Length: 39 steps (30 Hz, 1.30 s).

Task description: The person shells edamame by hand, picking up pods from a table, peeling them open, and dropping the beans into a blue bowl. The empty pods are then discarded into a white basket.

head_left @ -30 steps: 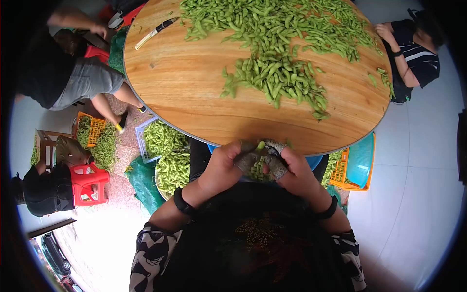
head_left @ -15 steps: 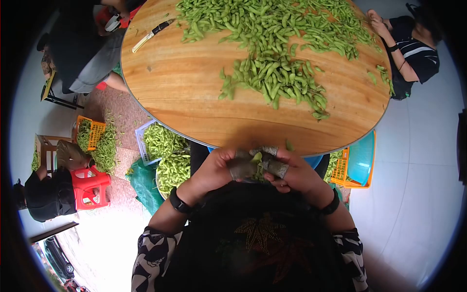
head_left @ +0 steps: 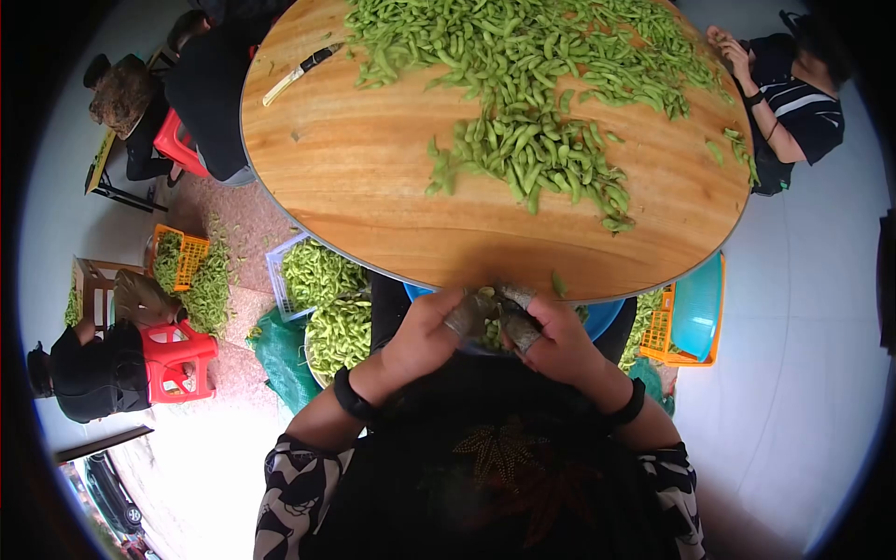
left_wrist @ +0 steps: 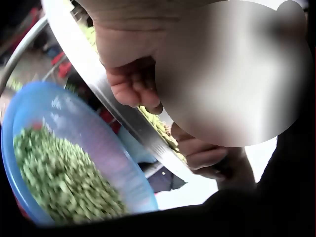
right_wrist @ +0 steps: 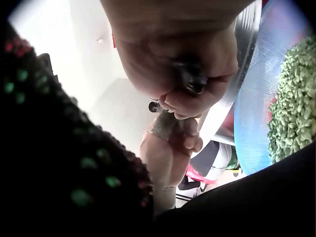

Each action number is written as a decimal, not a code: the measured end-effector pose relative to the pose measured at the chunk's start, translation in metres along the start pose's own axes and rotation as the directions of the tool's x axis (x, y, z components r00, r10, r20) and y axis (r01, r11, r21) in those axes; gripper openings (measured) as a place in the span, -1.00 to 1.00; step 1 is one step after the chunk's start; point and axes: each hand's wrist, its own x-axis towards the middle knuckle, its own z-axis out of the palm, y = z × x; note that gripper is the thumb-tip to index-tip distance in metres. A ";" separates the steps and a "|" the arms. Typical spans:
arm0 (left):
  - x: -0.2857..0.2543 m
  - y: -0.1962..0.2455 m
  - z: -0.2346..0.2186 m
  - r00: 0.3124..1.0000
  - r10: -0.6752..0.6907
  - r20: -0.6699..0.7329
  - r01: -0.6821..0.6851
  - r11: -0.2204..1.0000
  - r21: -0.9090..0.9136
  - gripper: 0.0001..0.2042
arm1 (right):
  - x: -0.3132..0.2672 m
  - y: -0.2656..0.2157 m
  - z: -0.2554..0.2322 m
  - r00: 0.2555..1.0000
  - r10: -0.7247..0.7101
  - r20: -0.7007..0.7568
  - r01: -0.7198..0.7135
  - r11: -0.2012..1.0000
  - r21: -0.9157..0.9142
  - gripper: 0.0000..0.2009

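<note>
Both hands meet at the near table edge, with grey-green tape or covers on thumbs and fingers. My left hand [head_left: 431, 334] pinches a green bean pod [head_left: 487, 293], only its tip showing between the thumbs. My right hand [head_left: 567, 343] is close against it, its fingers curled round a dark, shiny, handle-like object [right_wrist: 191, 78] in the palm; the rest of that object is hidden. Below the hands, a blue basin [left_wrist: 11, 148] holds many small green beans. Green pods [head_left: 532, 154] lie heaped on the round wooden table [head_left: 364, 177].
A knife [head_left: 303, 73] lies at the table's left. Beneath the left edge are a lilac basket [head_left: 277, 280] of pods and a green net bag [head_left: 280, 359]. An orange crate [head_left: 658, 331] stands right. One person [head_left: 793, 103] sits across at right; others sit left, near red stools [head_left: 177, 364].
The pod between my hands turned and now shows less. My fingers shifted while both hands stayed at the table edge. At left, a person in black moved toward the back and now sits by the table.
</note>
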 end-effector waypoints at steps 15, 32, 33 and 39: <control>-0.003 0.031 -0.006 0.742 -0.412 0.529 0.422 0.900 0.109 -0.76 | -0.016 0.013 0.013 0.920 -0.391 -0.024 0.269 0.675 -0.687 -0.67; -0.016 0.023 -0.014 0.812 -0.465 0.354 0.554 0.804 -0.216 -0.73 | -0.018 0.005 -0.012 0.779 -0.508 -0.368 -0.004 0.582 -0.813 -0.68; -0.014 0.024 -0.011 0.813 -0.464 0.351 0.553 0.805 -0.217 -0.73 | -0.013 0.000 -0.015 0.801 -0.422 -0.423 -0.117 0.583 -0.804 -0.69; -0.011 0.025 -0.006 0.873 -0.396 0.285 0.473 0.831 -0.293 -0.85 | -0.011 0.020 -0.032 0.871 -0.376 -0.315 0.007 0.651 -0.759 -0.78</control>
